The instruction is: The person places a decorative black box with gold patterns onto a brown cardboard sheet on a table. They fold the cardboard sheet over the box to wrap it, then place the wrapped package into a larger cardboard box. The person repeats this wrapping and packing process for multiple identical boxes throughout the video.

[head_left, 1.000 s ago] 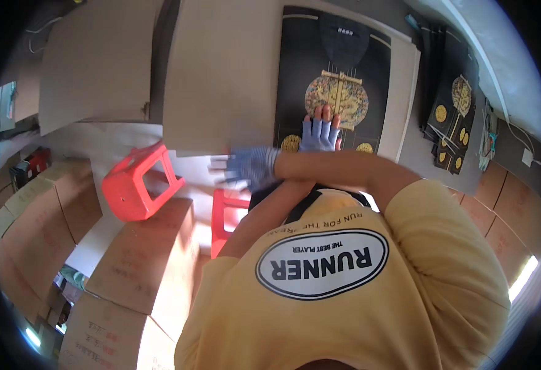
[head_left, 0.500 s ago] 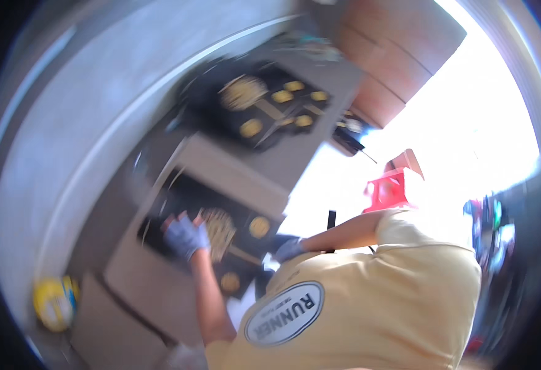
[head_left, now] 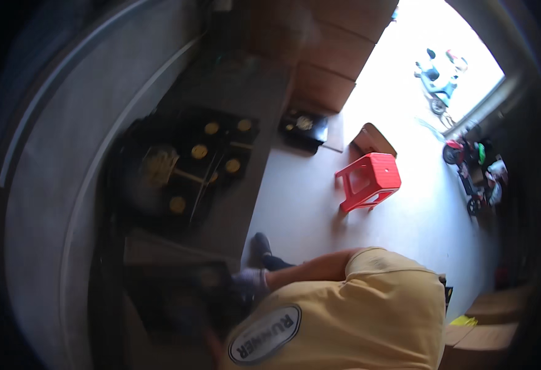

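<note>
A black flat piece with gold markings [head_left: 150,287] lies before me at the lower left, dark and blurred. My right hand [head_left: 250,280], in a pale glove, reaches to its right edge; the fingers are lost in shadow. Over the lower part of the piece is my left hand [head_left: 189,316], a faint smear whose fingers I cannot make out. Brown cardboard [head_left: 159,248] borders the piece. Farther off, more black pieces with round gold emblems [head_left: 199,151] lie on a grey table [head_left: 264,132].
A red plastic stool [head_left: 384,172] stands on the pale floor, with a brown board [head_left: 375,139] behind it. Stacked cartons [head_left: 326,52] rise beyond the table, near another black and gold piece [head_left: 304,126]. Scooters [head_left: 437,83] are by the bright doorway. More cartons [head_left: 483,336] lie at lower right.
The view has swung, bringing the whole stool and the scooters into sight, and the picture is darker. My left hand, clearly seen over the black piece before, is now lower and blurred.
</note>
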The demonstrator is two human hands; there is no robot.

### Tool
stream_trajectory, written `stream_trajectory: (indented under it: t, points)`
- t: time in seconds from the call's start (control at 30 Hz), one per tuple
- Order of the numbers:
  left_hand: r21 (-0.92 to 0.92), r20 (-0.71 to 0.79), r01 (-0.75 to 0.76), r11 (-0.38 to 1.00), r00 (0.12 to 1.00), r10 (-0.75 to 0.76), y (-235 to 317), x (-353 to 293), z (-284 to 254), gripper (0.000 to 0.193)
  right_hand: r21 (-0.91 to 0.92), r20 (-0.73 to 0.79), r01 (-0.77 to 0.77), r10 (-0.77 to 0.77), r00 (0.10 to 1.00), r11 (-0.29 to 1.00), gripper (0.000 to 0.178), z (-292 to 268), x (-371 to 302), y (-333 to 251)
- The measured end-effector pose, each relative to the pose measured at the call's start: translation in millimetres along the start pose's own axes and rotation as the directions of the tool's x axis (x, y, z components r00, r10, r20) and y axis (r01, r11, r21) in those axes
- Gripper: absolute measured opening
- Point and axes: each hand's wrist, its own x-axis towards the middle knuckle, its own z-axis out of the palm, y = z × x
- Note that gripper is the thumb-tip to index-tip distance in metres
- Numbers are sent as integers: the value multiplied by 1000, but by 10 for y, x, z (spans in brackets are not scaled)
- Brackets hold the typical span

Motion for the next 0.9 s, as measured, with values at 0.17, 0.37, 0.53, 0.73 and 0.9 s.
stream_trajectory:
  t: [0.17,0.37,0.53,0.73,0.9]
  points:
    - [-298,13,-1,955,1000,5,1220,968,12,66,-105,-188,527,-537,822,843,17,-1067,379,-560]
    - [-81,133,-148,986,978,158,2415,2273,1328,70,-202,-298,142,-199,934,969,40,-2450,1499,-1185]
    - [274,229,-222,936,960,160,2576,2394,1954,75,196,-582,150,-8,813,969,52,-2432,1682,-984]
    - [266,255,-214,940,956,146,2529,2378,1938,71,-855,-236,245,-763,602,458,57,-2152,1723,-1462]
    - [274,244,-250,929,952,184,2581,2439,2078,67,-998,-19,32,-766,643,52,63,-2469,2835,-1704]
